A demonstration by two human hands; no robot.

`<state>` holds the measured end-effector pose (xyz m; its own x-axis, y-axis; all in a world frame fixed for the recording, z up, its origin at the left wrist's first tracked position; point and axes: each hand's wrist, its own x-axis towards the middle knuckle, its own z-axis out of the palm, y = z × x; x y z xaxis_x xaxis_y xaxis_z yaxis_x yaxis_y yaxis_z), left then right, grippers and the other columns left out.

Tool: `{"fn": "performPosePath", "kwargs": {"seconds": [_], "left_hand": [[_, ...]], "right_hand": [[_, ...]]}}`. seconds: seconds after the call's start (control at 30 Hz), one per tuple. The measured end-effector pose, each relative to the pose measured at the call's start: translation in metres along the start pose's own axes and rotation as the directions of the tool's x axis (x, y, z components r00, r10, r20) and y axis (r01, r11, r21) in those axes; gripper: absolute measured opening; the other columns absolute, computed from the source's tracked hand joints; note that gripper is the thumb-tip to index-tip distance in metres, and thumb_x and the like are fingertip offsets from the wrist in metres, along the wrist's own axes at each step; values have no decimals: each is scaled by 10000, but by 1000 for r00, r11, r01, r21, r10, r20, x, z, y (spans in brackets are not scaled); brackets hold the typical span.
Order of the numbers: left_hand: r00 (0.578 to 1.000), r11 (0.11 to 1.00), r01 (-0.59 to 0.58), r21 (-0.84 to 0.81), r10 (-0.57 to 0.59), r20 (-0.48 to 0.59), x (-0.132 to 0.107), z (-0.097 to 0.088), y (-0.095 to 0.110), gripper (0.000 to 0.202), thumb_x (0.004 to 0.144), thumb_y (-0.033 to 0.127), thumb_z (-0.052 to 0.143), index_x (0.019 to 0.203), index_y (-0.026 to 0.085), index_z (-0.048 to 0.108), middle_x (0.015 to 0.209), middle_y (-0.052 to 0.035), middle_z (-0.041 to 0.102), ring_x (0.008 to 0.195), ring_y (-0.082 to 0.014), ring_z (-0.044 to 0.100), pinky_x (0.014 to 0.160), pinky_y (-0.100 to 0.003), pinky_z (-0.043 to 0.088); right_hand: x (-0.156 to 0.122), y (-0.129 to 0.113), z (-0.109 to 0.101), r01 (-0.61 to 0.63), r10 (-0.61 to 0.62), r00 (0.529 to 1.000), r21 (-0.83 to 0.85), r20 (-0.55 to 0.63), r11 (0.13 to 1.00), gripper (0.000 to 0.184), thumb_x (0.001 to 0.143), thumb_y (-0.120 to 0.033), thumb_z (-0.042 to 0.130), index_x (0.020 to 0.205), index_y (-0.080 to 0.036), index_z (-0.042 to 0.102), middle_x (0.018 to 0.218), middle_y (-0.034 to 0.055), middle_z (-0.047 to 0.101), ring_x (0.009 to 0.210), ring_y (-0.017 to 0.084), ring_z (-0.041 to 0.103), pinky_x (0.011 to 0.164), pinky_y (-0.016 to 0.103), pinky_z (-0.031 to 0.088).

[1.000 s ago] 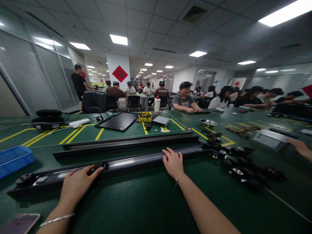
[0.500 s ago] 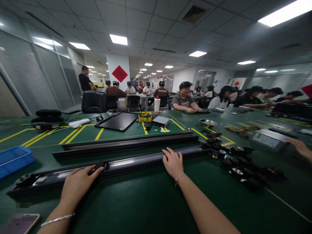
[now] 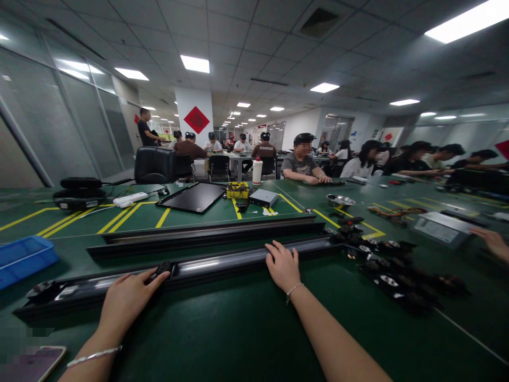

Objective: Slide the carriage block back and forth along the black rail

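**Change since the earlier frame:** the standing person (image 3: 145, 127) at the far left of the room has walked further off toward the pillar. Both hands and the rail have kept their places.

**Item 1, near rail** (image 3: 226, 261): long black rail with a shiny channel, lying on the green table (image 3: 238, 339). Its long axis runs across the view from low left to slightly higher right. It lies directly ahead of both hands and touches both.

**Item 2, left hand** (image 3: 125, 300): palm down with fingers stretched forward. The fingertips touch a small black fitting (image 3: 164, 268) seated on the rail, and the hand is not closed round it as far as shows. This hand is the nearer one to the fitting.

**Item 3, right hand** (image 3: 283, 265): laid flat over the rail near its middle, with fingers loosely spread and draped on the top edge, gripping nothing.

**Item 4, second rail** (image 3: 207, 233): parallel to the first, just behind it and apart from it.

**Item 5, heap of black parts** (image 3: 392, 265): lies at the near rail's right end.

**Item 6, surroundings:**
- blue bin (image 3: 24, 257) at the left edge
- phone (image 3: 34, 361) at the lower left
- black panel (image 3: 196, 196), yellow bundle (image 3: 237, 190), white bottle (image 3: 257, 171) and metal bowl (image 3: 340, 200) further back
- co-worker's hand (image 3: 493, 241) at the right edge, well apart
- seated people beyond
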<state>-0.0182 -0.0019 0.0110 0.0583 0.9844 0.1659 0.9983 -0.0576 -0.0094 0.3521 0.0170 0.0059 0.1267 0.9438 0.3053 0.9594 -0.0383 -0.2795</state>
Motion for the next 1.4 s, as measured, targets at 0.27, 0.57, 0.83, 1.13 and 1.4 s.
{"fn": "performPosePath", "kwargs": {"seconds": [0.27, 0.57, 0.83, 1.13, 1.4], "left_hand": [[997, 991, -70, 112, 68, 27, -1, -1, 0, 522, 746, 180, 276, 1185, 314, 525, 1224, -34, 558, 984, -269, 573, 894, -457, 376], [998, 996, -43, 83, 39, 48, -1, -9, 6, 494, 750, 248, 281, 1160, 311, 549, 1196, -21, 578, 990, -257, 575, 945, -478, 331], [997, 995, -54, 78, 50, 51, -1, -9, 5, 489, 758, 235, 278, 1157, 322, 547, 1201, -25, 571, 1015, -262, 566, 949, -487, 316], [996, 995, -37, 90, 29, 88, -1, -15, 9, 461, 782, 244, 290, 1154, 361, 536, 1207, 12, 563, 1032, -258, 561, 948, -478, 319], [996, 993, -55, 105, 48, 76, -1, -12, 8, 446, 795, 249, 299, 1158, 370, 528, 1217, 13, 554, 1021, -255, 565, 943, -471, 322]], "right_hand": [[0, 1, 2, 5, -5, 1000, 18, -16, 1000, 396, 847, -334, 308, 1178, -313, 524, 1308, 9, 447, 1120, 188, 436, 1023, 453, 113], [1, 1, 0, 1, -1, 1000, 1, 0, 1000, 403, 848, -329, 300, 1187, -315, 517, 1309, 9, 446, 1129, 189, 429, 1021, 458, 114], [1, 1, 1, 3, -3, 1000, 25, -18, 1000, 397, 843, -338, 310, 1174, -312, 527, 1301, 5, 454, 1118, 188, 439, 1019, 456, 124], [1, -1, -2, -7, 6, 1000, 31, 11, 1000, 406, 847, -335, 303, 1187, -304, 521, 1310, 16, 446, 1132, 194, 426, 1025, 457, 108], [1, 1, 1, 4, -4, 1000, 34, -14, 999, 402, 849, -338, 295, 1179, -310, 522, 1304, 11, 449, 1142, 188, 422, 1025, 461, 108]]}}
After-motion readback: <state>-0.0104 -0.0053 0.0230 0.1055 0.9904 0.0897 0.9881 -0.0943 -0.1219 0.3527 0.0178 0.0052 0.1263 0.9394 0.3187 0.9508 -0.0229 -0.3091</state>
